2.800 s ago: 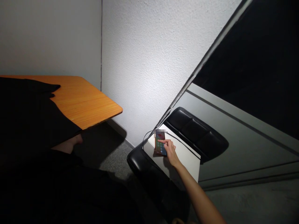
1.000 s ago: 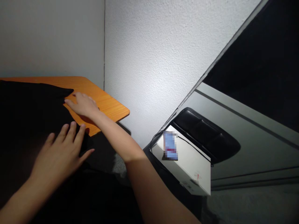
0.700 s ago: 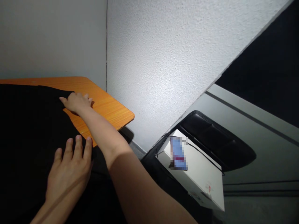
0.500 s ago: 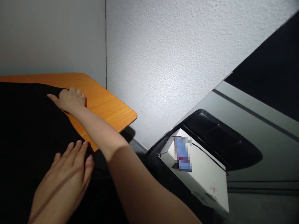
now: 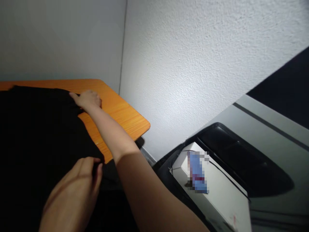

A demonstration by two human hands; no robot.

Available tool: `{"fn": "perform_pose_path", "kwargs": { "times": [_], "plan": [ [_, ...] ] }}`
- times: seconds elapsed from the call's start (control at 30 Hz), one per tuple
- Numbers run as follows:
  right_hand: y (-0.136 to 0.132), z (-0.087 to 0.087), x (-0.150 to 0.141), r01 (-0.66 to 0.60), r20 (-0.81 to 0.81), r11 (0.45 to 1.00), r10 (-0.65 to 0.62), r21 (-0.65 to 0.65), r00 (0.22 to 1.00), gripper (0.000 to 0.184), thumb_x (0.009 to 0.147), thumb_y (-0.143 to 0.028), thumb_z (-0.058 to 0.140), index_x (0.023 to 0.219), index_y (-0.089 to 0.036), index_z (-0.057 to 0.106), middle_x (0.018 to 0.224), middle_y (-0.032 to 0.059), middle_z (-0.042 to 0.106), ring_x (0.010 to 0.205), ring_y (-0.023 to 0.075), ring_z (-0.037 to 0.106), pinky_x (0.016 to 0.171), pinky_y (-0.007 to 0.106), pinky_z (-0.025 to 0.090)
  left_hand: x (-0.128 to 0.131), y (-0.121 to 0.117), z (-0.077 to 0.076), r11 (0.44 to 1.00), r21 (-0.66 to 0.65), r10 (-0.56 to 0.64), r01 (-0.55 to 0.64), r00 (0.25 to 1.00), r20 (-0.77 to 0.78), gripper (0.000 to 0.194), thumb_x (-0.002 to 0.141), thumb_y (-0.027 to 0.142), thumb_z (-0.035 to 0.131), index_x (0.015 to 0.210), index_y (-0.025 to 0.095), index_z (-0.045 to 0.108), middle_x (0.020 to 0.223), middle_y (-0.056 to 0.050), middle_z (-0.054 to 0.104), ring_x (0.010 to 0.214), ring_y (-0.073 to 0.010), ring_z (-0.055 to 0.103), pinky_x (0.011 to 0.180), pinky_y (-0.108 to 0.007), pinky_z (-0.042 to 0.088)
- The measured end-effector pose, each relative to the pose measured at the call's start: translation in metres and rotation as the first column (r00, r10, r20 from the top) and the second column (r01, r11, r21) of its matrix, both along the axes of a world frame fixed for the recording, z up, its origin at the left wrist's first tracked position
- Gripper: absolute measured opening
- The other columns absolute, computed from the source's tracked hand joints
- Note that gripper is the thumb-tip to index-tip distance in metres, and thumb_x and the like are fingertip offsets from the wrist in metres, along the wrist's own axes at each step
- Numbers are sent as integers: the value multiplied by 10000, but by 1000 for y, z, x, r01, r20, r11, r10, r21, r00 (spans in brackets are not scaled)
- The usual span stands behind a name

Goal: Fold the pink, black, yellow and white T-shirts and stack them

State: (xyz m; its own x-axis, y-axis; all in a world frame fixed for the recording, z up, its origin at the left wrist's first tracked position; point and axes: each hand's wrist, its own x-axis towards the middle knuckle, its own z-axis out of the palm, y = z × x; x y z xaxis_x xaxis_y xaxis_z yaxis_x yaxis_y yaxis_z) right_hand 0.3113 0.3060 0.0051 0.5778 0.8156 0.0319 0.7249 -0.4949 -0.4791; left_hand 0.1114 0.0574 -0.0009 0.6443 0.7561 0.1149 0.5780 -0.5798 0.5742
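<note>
A black garment (image 5: 43, 129) is spread over the left part of an orange wood-grain table (image 5: 120, 112); a short sleeve-like part juts out at its far right. My right hand (image 5: 89, 98) rests palm down on that part, thumb stretched out and fingers toward the bare tabletop. Closer to me, the fingers and thumb of my left hand (image 5: 74, 187) come together at the garment's near right corner, closed on its edge. The left fingertips are partly hidden behind the hand.
White walls (image 5: 181, 71) meet behind the table. To the right, a black chair (image 5: 241, 158) bears a white box (image 5: 222, 190) with a blurred blue item (image 5: 198, 174) and a thin black cable across it. The table's rounded corner points toward the chair.
My left hand's fingers, laid out flat before, have curled together at the garment's corner. My right hand remains at the sleeve-like part. The view has shifted, moving the scene slightly rightward and down.
</note>
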Motion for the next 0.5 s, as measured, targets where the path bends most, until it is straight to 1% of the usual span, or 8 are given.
{"fn": "perform_pose_path", "kwargs": {
  "times": [0.03,0.07,0.17,0.23,0.27,0.33,0.4,0.5],
  "plan": [
    [-4,5,-4,-13,-17,999,13,-34,1000,799,795,-605,689,1208,47,485,1342,203,519,1244,273,456,1016,476,404,-1,-3,4,1000,-12,10,-10,1000,-1,259,969,386,352,998,214,544,951,-29,641,836,-200,631,731,-289,443],
    [-7,9,-9,-4,-36,999,2,-47,999,734,770,-535,748,1184,27,521,1348,186,524,1257,255,443,1037,453,387,-1,-6,6,1000,-25,13,-13,1000,10,237,969,371,360,952,218,541,908,-20,636,795,-186,633,703,-281,438],
    [-11,16,-16,-67,-60,998,66,-17,996,428,833,-347,725,1080,-15,614,1302,191,556,1261,259,460,1053,440,374,0,-14,4,997,-62,46,-41,995,85,214,972,290,353,880,219,532,827,-9,615,708,-152,625,647,-260,432],
    [-5,16,-16,-126,-99,992,125,2,987,268,860,-270,693,1026,-65,648,1174,150,628,1155,244,556,1005,416,437,5,-16,-3,994,-53,107,-100,984,140,203,955,202,350,889,219,541,821,-11,622,691,-141,624,635,-246,438],
    [-1,16,-15,-148,-120,989,149,16,981,233,877,-263,675,1033,-92,647,1130,120,642,1092,226,591,964,409,474,8,-17,-8,991,-38,134,-130,977,168,207,935,156,355,900,221,548,828,-12,630,691,-140,625,637,-242,445],
    [6,16,-12,-169,-159,984,175,52,972,254,919,-317,632,1103,-142,624,1135,79,631,1013,201,620,885,404,528,17,-17,-16,984,27,165,-176,960,227,225,876,87,390,902,228,563,833,-11,643,676,-139,623,634,-239,457],
    [9,18,-8,-163,-190,983,177,90,966,301,939,-355,603,1164,-155,600,1161,83,614,991,197,624,845,386,546,24,-17,-22,980,82,156,-184,952,265,218,830,71,450,902,236,575,847,-8,657,677,-143,632,630,-236,472],
    [8,22,-2,-120,-215,980,153,158,964,321,944,-367,596,1181,-151,587,1140,77,617,945,184,631,803,372,560,27,-15,-23,985,74,131,-158,949,286,242,770,77,547,929,253,594,887,1,676,690,-147,660,593,-219,483]
  ]
}}
